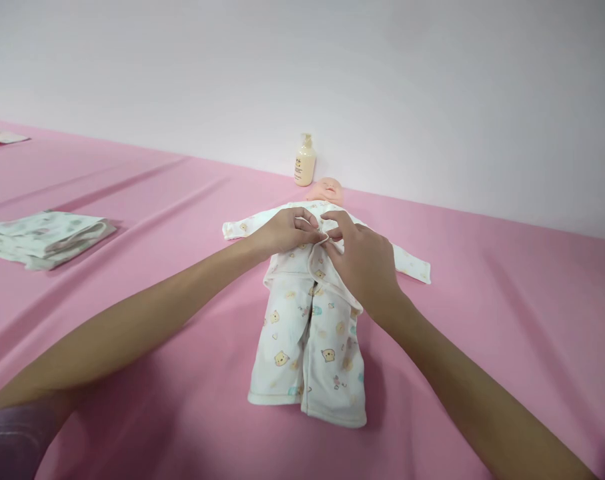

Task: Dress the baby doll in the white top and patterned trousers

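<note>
A baby doll (328, 189) lies on its back on the pink sheet (182, 200), dressed in a white top and trousers (307, 360) printed with small bears. My left hand (285, 230) and my right hand (365, 260) meet over the doll's chest. Both pinch the front edge of the white top (302, 260) between thumb and fingers, where its two flaps overlap. The doll's sleeves stretch out to either side.
A cream pump bottle (305, 160) stands by the wall just behind the doll's head. A folded patterned cloth (45, 238) lies at the left. Another pale item (2, 137) shows at the far left edge. A white wall runs along the back.
</note>
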Demonstrator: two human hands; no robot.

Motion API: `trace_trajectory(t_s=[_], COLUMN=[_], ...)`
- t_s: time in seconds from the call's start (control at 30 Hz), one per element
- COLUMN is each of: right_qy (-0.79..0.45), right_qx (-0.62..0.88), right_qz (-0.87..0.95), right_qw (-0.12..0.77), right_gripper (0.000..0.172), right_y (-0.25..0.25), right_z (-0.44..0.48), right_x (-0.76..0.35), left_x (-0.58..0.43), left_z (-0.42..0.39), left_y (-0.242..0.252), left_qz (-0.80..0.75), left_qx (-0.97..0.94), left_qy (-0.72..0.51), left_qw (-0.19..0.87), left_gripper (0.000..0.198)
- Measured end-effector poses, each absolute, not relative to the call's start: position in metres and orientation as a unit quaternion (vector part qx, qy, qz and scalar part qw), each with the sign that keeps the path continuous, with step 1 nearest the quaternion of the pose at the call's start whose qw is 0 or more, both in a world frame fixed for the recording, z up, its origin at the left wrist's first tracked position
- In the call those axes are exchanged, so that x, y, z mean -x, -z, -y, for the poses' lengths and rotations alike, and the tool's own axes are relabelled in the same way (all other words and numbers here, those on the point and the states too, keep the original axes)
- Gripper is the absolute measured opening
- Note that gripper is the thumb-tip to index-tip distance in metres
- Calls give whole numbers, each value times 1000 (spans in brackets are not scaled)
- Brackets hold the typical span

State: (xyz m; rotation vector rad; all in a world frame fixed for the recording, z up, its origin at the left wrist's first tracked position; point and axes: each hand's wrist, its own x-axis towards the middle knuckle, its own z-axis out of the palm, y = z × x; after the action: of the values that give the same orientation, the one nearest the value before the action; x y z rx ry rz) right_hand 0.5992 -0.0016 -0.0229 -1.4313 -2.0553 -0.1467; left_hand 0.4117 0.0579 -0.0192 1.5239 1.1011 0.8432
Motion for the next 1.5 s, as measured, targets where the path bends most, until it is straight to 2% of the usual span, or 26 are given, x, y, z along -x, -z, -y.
trace_trajectory(t_s=[0.17, 0.33, 0.5, 0.6, 0.73, 0.9, 1.1, 1.3, 1.4, 1.5], right_qy=[80, 90, 81, 56, -7, -54, -35, 33, 80, 109], right_qx=[510, 510, 502, 504, 495, 474, 463, 454, 466, 473], right_qz=[801, 803, 807, 802, 794, 788, 789, 811, 823, 829], right_qw=[305, 296, 298, 316, 352, 390, 402, 367, 315, 278], right_gripper=[46, 50, 55, 51, 37, 29, 22, 19, 28, 39], right_y=[23, 25, 28, 27, 24, 27, 38, 44, 43, 40], right_z=[0, -2, -3, -4, -8, -15, -19, -17, -14, -11], right_x=[-601, -600, -600, -602, -610, -617, -618, -617, -613, -608], left_x=[-410, -410, -417, -417, -413, -412, -413, -413, -413, -414], left_z=[-56, -52, -46, -45, -49, -48, -50, -49, -48, -48], left_y=[16, 14, 19, 21, 18, 15, 18, 19, 19, 21], left_qz=[-461, -462, -474, -467, -464, -463, -448, -447, -446, -453], left_qx=[-649, -678, -671, -666, -650, -642, -647, -664, -682, -681], left_qy=[-351, -329, -366, -374, -367, -376, -377, -373, -374, -369], left_qw=[492, 467, 437, 446, 476, 481, 489, 469, 444, 441], left_gripper=[34, 38, 35, 28, 24, 34, 45, 38, 35, 41])
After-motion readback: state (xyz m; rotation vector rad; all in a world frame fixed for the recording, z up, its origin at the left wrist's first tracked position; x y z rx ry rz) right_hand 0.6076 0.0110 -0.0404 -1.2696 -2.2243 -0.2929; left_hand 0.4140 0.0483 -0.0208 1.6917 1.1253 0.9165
